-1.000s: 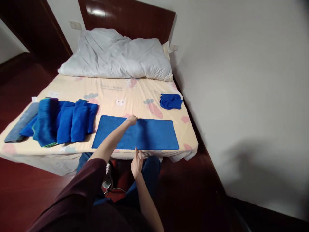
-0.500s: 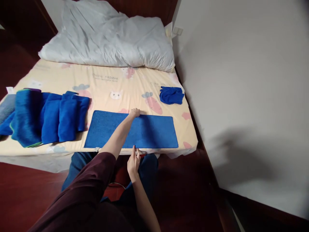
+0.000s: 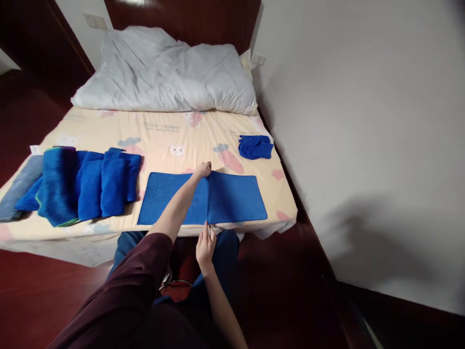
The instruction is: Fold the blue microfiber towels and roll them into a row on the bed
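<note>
— Bed [image 3: 109, 127] with cartoon-print sheet, dark floor [image 3: 36, 291] left, white wall [image 3: 363, 121] right?
— Yes. Folded towels [image 3: 87, 184] lie at its left, the blue towel [image 3: 236, 198] flat along the near edge, a crumpled cloth [image 3: 255, 147] far right.
— Its long axis?
— Left to right, creased across the middle. The left hand [image 3: 203, 169] has a narrow grip pinching the far edge; the right hand [image 3: 205, 244] touches the near edge, grip unclear.

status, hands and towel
Left hand pinching far edge of flat blue rectangular towel, right hand at near edge. Towel creased along the middle. Folded blue towels left, crumpled blue cloth beyond, both apart.
</note>
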Demonstrator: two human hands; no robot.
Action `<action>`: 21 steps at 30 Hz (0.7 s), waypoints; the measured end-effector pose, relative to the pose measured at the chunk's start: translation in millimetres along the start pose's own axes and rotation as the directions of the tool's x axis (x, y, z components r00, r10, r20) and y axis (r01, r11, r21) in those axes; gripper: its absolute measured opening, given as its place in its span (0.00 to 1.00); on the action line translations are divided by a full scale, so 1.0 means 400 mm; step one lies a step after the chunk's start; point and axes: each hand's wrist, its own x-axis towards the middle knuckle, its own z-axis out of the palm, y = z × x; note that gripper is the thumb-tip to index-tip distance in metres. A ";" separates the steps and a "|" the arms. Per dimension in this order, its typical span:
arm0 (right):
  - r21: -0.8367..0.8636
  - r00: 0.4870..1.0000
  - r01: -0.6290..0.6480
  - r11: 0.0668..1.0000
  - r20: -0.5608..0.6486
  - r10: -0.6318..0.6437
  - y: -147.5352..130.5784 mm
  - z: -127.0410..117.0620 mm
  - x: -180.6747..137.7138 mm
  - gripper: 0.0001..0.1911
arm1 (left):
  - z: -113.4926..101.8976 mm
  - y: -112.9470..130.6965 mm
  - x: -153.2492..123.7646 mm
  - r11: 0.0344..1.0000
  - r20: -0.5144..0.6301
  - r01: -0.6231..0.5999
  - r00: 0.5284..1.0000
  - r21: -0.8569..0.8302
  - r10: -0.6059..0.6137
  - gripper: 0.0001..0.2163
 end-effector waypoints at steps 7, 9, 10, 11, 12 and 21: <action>0.474 0.903 -0.187 0.860 -0.262 0.341 -0.099 -0.109 0.063 0.29 | -0.131 0.076 -0.120 0.956 -0.090 -0.090 0.994 -0.280 0.067 0.05; 0.626 0.817 -0.230 0.745 -0.292 0.497 -0.116 -0.159 0.107 0.32 | -0.184 0.094 -0.165 0.922 -0.125 -0.137 0.987 -0.362 0.098 0.04; 0.696 0.777 -0.225 0.682 -0.294 0.557 -0.121 -0.187 0.132 0.33 | -0.214 0.101 -0.188 0.902 -0.143 -0.164 0.983 -0.399 0.116 0.03; 0.758 0.744 -0.203 0.620 -0.292 0.601 -0.124 -0.217 0.158 0.34 | -0.247 0.107 -0.212 0.881 -0.160 -0.192 0.978 -0.432 0.135 0.02; 0.808 0.720 -0.169 0.565 -0.290 0.631 -0.126 -0.250 0.185 0.34 | -0.281 0.111 -0.237 0.860 -0.177 -0.220 0.972 -0.461 0.153 0.02; 0.943 0.867 0.031 0.333 -0.191 0.460 -0.220 -0.610 0.424 0.24 | -0.593 0.084 -0.463 0.685 -0.445 -0.504 0.850 -0.526 0.284 0.19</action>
